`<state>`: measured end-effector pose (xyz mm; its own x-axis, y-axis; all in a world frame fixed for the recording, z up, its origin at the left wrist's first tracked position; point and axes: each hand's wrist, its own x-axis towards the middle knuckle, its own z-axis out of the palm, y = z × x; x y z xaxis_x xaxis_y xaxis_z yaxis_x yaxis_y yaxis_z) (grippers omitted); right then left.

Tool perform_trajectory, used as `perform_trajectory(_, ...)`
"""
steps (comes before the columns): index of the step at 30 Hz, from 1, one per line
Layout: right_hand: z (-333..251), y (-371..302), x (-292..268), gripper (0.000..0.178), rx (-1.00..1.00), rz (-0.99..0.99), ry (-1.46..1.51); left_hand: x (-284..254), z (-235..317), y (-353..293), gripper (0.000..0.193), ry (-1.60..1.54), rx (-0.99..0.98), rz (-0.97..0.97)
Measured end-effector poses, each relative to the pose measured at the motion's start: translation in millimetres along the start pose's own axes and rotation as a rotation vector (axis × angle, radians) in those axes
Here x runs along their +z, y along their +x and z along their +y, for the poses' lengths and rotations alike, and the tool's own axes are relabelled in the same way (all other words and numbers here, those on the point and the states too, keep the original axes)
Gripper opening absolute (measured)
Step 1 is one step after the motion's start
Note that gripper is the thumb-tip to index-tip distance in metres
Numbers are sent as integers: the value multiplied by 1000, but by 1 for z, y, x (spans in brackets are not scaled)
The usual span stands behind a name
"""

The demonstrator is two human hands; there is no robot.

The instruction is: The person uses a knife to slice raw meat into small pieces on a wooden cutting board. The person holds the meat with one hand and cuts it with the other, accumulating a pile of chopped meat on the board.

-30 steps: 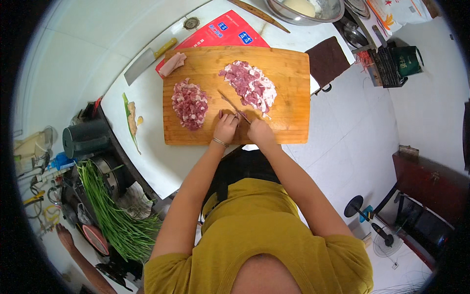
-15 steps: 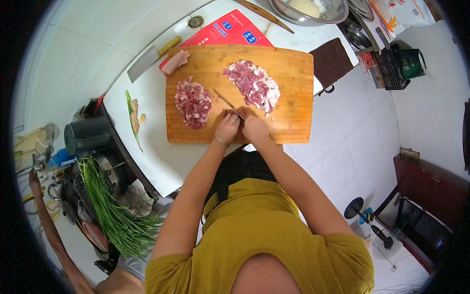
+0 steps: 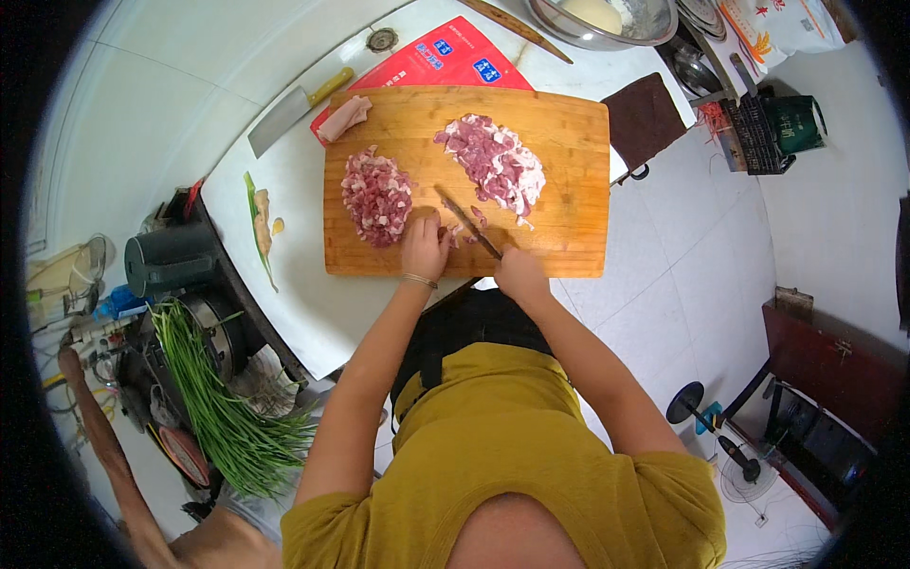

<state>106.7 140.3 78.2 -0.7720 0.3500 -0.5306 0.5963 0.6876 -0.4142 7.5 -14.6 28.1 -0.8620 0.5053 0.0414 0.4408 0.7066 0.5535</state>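
My right hand point(image 3: 522, 276) grips the handle of a knife point(image 3: 466, 220), its blade slanting away to the upper left over the wooden cutting board point(image 3: 569, 180). Beside the blade lie small bits of cut meat point(image 3: 477, 217). My left hand point(image 3: 426, 248) rests on the board's near part, fingers forward and thumb apart, close to those bits. Its fingertips reach the edge of a heap of diced meat point(image 3: 376, 199). Farther right on the board is a pile of sliced meat with white fat point(image 3: 493, 163). A pale strip of skin point(image 3: 344, 118) sits at the far left corner.
A cleaver point(image 3: 289, 119) lies left of the board, near ginger point(image 3: 263, 223) and a scallion. Behind are a red sheet point(image 3: 455, 59), a wooden stick point(image 3: 517, 29) and a metal bowl point(image 3: 626, 38) with dough. Green chives point(image 3: 223, 408) lie lower left, near another person's arm point(image 3: 109, 446).
The knife and my right hand have moved right and nearer to me. My left hand has shifted left toward the diced heap, uncovering small meat bits between the hands.
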Motion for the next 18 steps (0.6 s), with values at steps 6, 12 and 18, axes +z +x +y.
perform_trajectory(6, 21, 18, 11, 18, 39, 136, 33, 20, 0, 7, 26, -174, 322, -65)
perform_trajectory(12, 17, 5, 1, 15, -11, 108, -59, 31, 1, 7, 21, -115, 395, -72)
perform_trajectory(18, 0, 5, 5, 15, -1, 70, -95, 32, 0, 11, 20, 18, 532, -38)
